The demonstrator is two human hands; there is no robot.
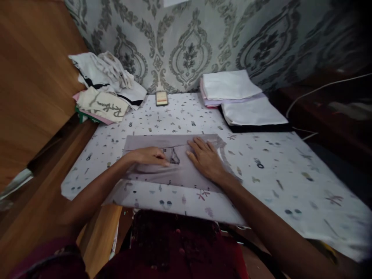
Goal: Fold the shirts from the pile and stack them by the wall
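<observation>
A greyish-mauve shirt (180, 176) lies folded lengthwise across the front of the table, a small dark print showing near its middle. Its neckline edge is on the right. My left hand (151, 156) rests on the left half of the shirt, left of the print. Its fingers are curled in, seemingly pinching the fabric, and creases run by it. To the right of the print, my right hand (207, 161) lies flat on the cloth with fingers stretched out.
A patterned white sheet covers the table (279, 182). Folded clothes (244, 102) are stacked at the back right, and a looser clothes pile (107, 85) sits at the back left. A small card-like rectangle (162, 98) lies by the wall. A wooden panel (31, 77) borders the left.
</observation>
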